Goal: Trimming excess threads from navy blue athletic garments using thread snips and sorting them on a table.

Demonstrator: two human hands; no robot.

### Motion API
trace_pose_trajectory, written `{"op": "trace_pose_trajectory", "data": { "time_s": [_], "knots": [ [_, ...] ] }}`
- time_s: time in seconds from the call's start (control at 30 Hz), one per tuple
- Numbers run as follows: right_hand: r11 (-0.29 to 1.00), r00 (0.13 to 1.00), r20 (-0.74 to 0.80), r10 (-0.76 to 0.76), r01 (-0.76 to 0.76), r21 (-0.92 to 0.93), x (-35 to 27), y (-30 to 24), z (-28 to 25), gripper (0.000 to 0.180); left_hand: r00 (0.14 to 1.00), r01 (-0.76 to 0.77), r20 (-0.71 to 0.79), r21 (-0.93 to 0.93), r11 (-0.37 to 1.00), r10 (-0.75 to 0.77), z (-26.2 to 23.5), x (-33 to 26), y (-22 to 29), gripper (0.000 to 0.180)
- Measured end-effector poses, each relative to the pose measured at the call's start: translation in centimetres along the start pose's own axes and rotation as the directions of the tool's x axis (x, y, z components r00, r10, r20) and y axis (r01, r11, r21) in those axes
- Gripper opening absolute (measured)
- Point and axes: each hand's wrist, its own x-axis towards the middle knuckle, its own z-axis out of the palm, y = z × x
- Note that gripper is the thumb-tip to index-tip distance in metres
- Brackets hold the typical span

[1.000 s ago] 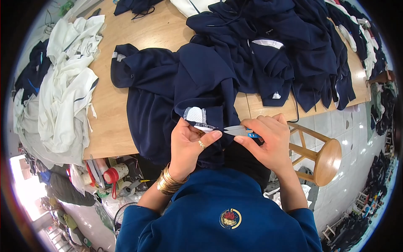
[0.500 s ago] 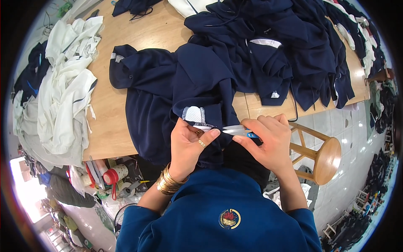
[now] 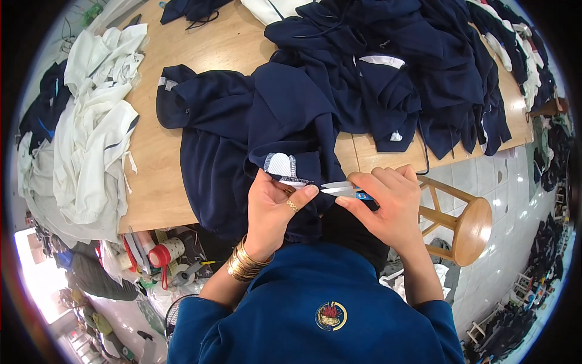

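A navy garment (image 3: pixel 221 145) lies over the table's front edge, with a white patch (image 3: pixel 279 165) showing at its turned-back stitched edge. Thumb and fingers of my left hand (image 3: pixel 273 203) pinch that edge just below the patch. In my right hand (image 3: pixel 388 200) are small thread snips (image 3: pixel 338 188) with silver blades and a blue grip. Their blades point left, and the tips sit at the seam edge beside my left thumb. The blades look nearly closed; whether a thread lies between them is too small to tell.
Navy garments (image 3: pixel 424 73) are heaped at the back right of the wooden table (image 3: pixel 154 158). White garments (image 3: pixel 94 139) hang over its left side. A wooden stool (image 3: pixel 473 230) stands to the right. A red-lidded tumbler (image 3: pixel 165 253) is among clutter below the table's front left.
The snips' tips are slightly closer to the seam edge, and their blades look closer together. My left hand keeps its pinch on the garment.
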Motion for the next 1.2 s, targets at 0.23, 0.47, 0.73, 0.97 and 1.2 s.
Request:
{"op": "trace_pose_trajectory", "data": {
  "time_s": [0.23, 0.47, 0.73, 0.97, 1.2],
  "knots": [
    [0.998, 0.999, -0.003, 0.05, -0.05, 0.034, 0.0, -0.3, -0.1, 0.026, 0.999, -0.048, 0.009, 0.002, 0.999, 0.048, 0.2, 0.0, 0.0, 0.037],
    [0.998, 0.999, -0.006, 0.054, -0.054, 0.046, -0.1, -0.1, -0.1, 0.026, 0.999, -0.052, 0.005, -0.01, 0.999, 0.052, 0.5, 0.0, -0.1, 0.038],
    [0.996, 0.997, 0.031, 0.069, -0.071, 0.062, -0.3, 0.1, -0.1, 0.025, 0.999, -0.036, 0.011, -0.024, 0.999, 0.036, 0.4, -0.1, -0.5, 0.039],
    [0.976, 0.993, -0.017, 0.12, -0.115, 0.186, -0.4, 0.7, 0.2, 0.027, 0.999, -0.04, 0.007, -0.037, 0.999, 0.04, 0.4, 0.0, -0.5, 0.039],
    [0.881, 0.906, 0.012, 0.424, -0.416, 0.226, -1.3, 1.8, 0.3, 0.034, 0.965, 0.234, 0.089, 0.132, 0.963, -0.247, -1.2, -0.1, -1.4, 0.035]
  ]
}}
